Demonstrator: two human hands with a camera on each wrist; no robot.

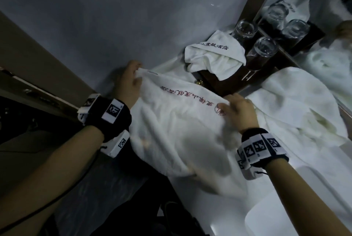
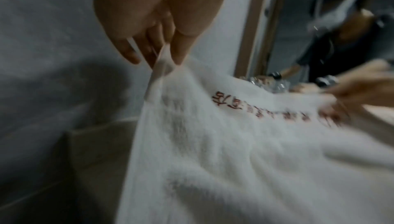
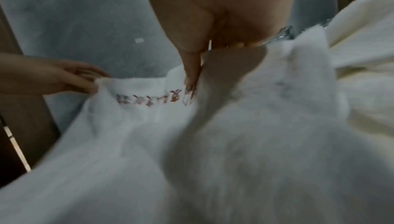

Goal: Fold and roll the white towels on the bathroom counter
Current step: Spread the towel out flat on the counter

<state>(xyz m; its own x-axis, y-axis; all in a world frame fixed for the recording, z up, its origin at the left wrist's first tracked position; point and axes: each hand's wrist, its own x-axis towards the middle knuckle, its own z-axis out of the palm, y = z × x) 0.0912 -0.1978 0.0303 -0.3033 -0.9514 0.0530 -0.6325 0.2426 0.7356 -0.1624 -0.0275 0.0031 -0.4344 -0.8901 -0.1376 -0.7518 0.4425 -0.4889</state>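
A white towel with red embroidered lettering hangs stretched between both hands above the counter's front edge. My left hand pinches its far left corner; in the left wrist view the thumb and fingers clamp the hem of the towel. My right hand pinches the right end of the top edge beside the red logo, thumb on top. In the right wrist view the right hand's thumb presses into the towel and the left hand shows at the other corner.
A small folded white towel lies on a dark tray with two upturned glasses at the back. A larger cream towel lies crumpled on the white counter by the mirror. A grey wall stands on the left.
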